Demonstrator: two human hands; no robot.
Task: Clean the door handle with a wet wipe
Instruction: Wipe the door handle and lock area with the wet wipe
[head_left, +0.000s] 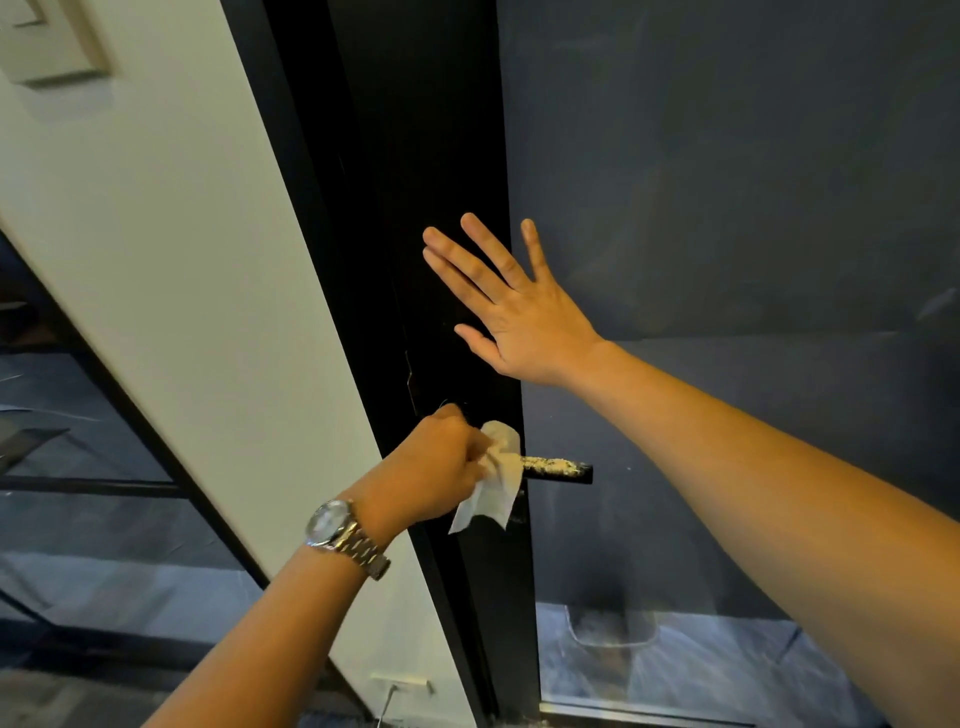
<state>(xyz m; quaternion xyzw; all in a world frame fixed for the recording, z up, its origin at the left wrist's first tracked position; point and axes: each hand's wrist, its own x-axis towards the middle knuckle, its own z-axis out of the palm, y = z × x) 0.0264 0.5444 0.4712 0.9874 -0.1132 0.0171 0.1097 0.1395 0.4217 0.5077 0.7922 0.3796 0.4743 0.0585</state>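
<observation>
A black lever door handle (563, 470) sticks out to the right from the dark door frame (467, 156), its top speckled with pale grime. My left hand (434, 467), with a metal watch on the wrist, grips a white wet wipe (496, 483) bunched around the handle's inner end, near the frame. A loose corner of the wipe hangs down. My right hand (511, 306) lies flat with fingers spread on the frame and the edge of the glass, above the handle.
The door is dark glass (727, 208) to the right of the frame. A white wall (171, 234) stands to the left, with a switch plate (47, 41) at top left and a socket (400, 682) low down. More glass partition lies at far left.
</observation>
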